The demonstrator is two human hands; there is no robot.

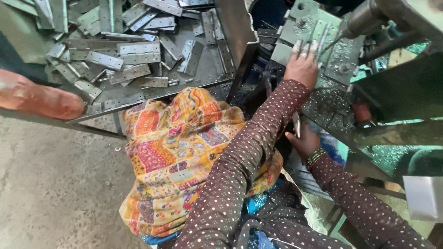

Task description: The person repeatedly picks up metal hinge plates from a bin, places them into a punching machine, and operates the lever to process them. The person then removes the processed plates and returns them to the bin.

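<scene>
My left hand (302, 69) reaches up and lies on the grey metal plate (304, 20) of a machine. Its fingers press down a narrow metal hinge piece (318, 39) just below the drill spindle (364, 18). Lower down, my right hand (302, 144), with bangles at the wrist, grips a thin metal strip (296, 123) that stands upright next to the machine's edge. Both arms wear a brown dotted sleeve. The strip's lower part is hidden in the hand.
A metal tray (230, 27) heaped with several flat hinges (134, 57) stands at the upper left. A colourful patterned cloth (175, 152) covers my lap. A reddish rounded object (37, 99) lies at the left edge. Metal shavings cover the machine bed (327, 103). Bare concrete floor lies lower left.
</scene>
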